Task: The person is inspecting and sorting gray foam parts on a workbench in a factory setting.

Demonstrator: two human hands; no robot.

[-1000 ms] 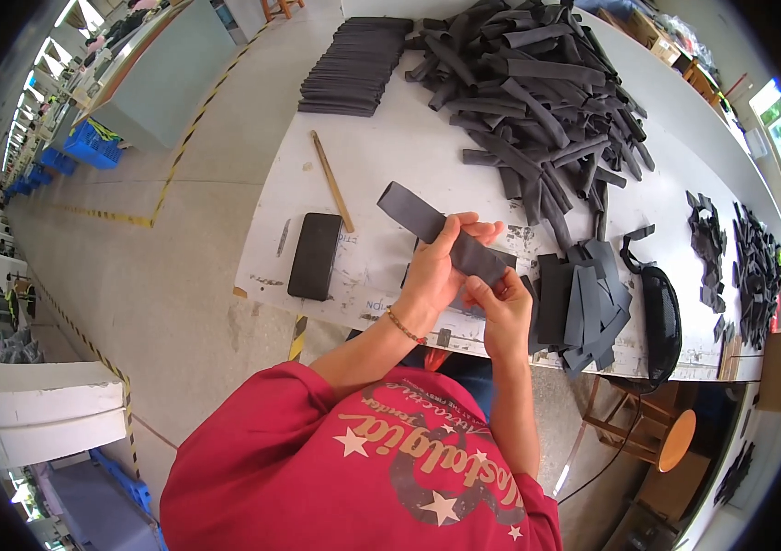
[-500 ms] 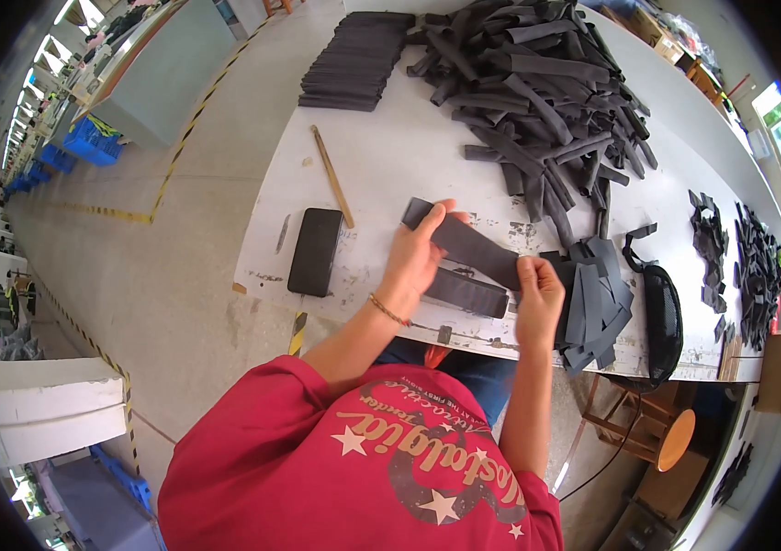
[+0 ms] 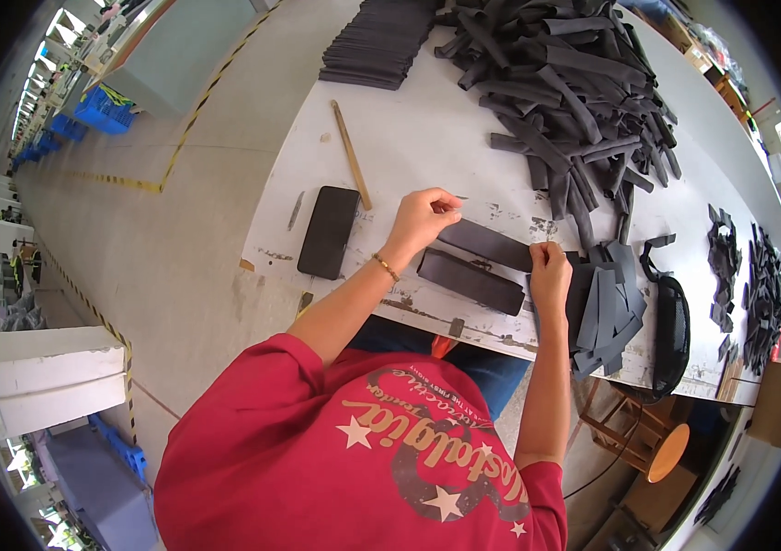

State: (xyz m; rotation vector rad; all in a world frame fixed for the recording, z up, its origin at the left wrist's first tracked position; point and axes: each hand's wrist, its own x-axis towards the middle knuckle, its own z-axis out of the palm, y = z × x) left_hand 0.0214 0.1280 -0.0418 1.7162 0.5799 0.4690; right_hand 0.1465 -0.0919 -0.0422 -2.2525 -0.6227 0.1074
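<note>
Two flat black rubber-like strips lie side by side near the front edge of the white table. My left hand pinches the left end of the farther strip, and my right hand grips its right end. This strip rests flat on the table. The nearer strip lies just below it, between my hands, and neither hand holds it. A gold bracelet sits on my left wrist.
A big heap of black strips covers the far middle of the table, with a neat stack of flat pieces to its left. A black flat slab and a wooden stick lie at left. Folded strips and a black oval item lie at right.
The strip I held raised in both hands has come down flat onto the table beside the other strip. My hands have spread apart to its two ends.
</note>
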